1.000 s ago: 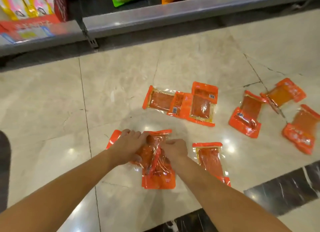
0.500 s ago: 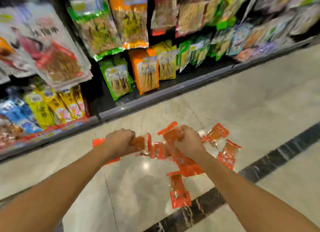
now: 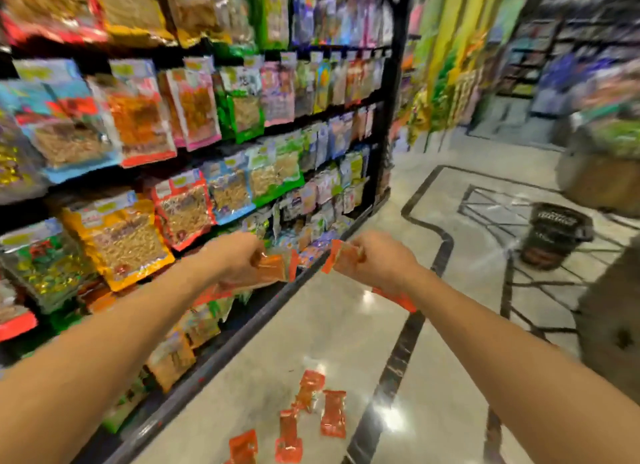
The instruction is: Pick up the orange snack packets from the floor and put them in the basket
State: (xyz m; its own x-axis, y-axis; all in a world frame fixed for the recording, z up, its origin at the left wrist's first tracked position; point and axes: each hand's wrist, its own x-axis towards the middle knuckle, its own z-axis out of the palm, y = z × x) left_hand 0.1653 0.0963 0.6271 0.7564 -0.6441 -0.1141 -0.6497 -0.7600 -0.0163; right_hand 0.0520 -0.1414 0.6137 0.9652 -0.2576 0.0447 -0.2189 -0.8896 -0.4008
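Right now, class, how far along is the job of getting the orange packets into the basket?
Done: unclear; the black basket shows something orange low inside, too blurred to identify. In hand: left hand and right hand each grip orange packets. Left: several packets on the floor.

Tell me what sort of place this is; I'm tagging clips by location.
Most likely a supermarket snack aisle: tiered shelves packed with bagged snacks, a polished tiled floor, and a dark shopping basket standing on it.
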